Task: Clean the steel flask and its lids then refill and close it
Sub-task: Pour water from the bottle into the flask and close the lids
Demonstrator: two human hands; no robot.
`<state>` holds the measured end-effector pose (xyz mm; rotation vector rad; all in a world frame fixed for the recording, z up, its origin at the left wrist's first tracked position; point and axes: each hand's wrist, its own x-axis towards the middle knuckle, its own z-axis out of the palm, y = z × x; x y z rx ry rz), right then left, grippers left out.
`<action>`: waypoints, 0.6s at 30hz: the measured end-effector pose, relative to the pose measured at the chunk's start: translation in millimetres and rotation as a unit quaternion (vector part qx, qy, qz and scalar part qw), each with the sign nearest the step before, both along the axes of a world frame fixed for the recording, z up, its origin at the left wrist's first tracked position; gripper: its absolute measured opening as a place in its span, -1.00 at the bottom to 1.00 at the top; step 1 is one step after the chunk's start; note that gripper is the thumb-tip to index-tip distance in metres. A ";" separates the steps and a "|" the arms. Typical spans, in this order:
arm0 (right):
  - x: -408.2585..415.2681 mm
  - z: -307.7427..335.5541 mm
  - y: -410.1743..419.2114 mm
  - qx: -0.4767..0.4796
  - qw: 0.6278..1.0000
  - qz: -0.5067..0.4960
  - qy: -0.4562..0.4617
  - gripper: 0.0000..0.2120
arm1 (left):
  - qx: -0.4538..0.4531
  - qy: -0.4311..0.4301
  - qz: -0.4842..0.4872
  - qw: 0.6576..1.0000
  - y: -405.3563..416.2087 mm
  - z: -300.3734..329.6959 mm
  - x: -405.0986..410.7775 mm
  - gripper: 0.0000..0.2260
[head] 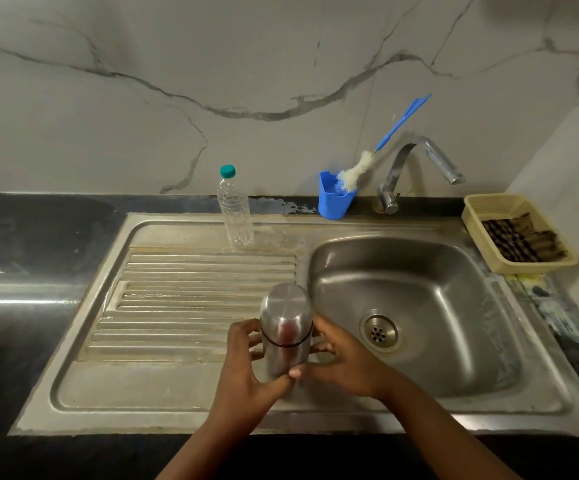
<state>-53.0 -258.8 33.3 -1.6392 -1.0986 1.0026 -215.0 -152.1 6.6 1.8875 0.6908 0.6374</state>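
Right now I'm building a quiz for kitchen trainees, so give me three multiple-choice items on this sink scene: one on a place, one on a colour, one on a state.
1. Where does the bottle brush stand?
A. in the blue cup beside the tap
B. in the sink basin
C. in the basket

2. What colour is the cap on the plastic bottle?
A. red
B. teal green
C. white

3. How is the steel flask now?
A. lying open in the basin
B. standing alone by the tap
C. lid on, held by the left hand and right hand

Key: 1 A, its bristles sit in the cup; 2 B, the cap shows teal; 3 C, fingers of both hands wrap the closed flask.
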 end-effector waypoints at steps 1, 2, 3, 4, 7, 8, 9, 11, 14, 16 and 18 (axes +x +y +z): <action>1.9 0.3 1.0 -0.002 1.000 -0.007 0.007 -0.34 | 0.002 -0.003 -0.003 1.000 1.0 0.9 1.8 -0.31; 4.4 1.9 2.0 -0.002 1.000 -0.010 0.013 -0.35 | 0.001 -0.008 -0.009 1.000 3.1 2.6 4.1 -0.33; 7.3 4.4 3.9 -0.001 1.000 -0.014 0.017 -0.35 | 0.000 -0.013 -0.015 1.000 6.4 4.8 7.3 -0.34; 11.2 9.5 7.0 0.002 1.000 -0.020 0.021 -0.35 | 0.002 -0.016 -0.022 1.000 11.6 8.0 11.8 -0.35; 28.4 27.3 25.4 0.026 0.999 -0.043 0.005 -0.34 | 0.013 -0.021 -0.038 0.999 36.7 19.5 36.1 -0.35; 36.1 33.3 34.9 0.036 0.998 -0.052 -0.004 -0.35 | 0.019 -0.024 -0.037 0.999 47.9 23.3 46.9 -0.36; 45.0 38.1 46.4 0.044 0.997 -0.062 -0.010 -0.37 | 0.028 -0.027 -0.032 0.999 59.8 27.1 59.1 -0.36; 64.2 45.2 72.3 0.042 0.994 -0.090 -0.033 -0.39 | 0.052 -0.021 -0.021 0.998 83.2 35.3 85.5 -0.36; 96.1 41.8 113.9 0.032 0.987 -0.138 -0.078 -0.39 | 0.042 -0.016 -0.013 0.999 117.1 43.4 126.5 -0.40; 115.5 35.3 137.9 0.026 0.981 -0.158 -0.110 -0.40 | 0.051 0.000 -0.011 0.999 137.7 41.8 150.9 -0.40; 130.2 30.3 158.6 0.011 0.977 -0.166 -0.135 -0.40 | 0.076 0.016 -0.008 0.997 155.5 37.1 170.2 -0.39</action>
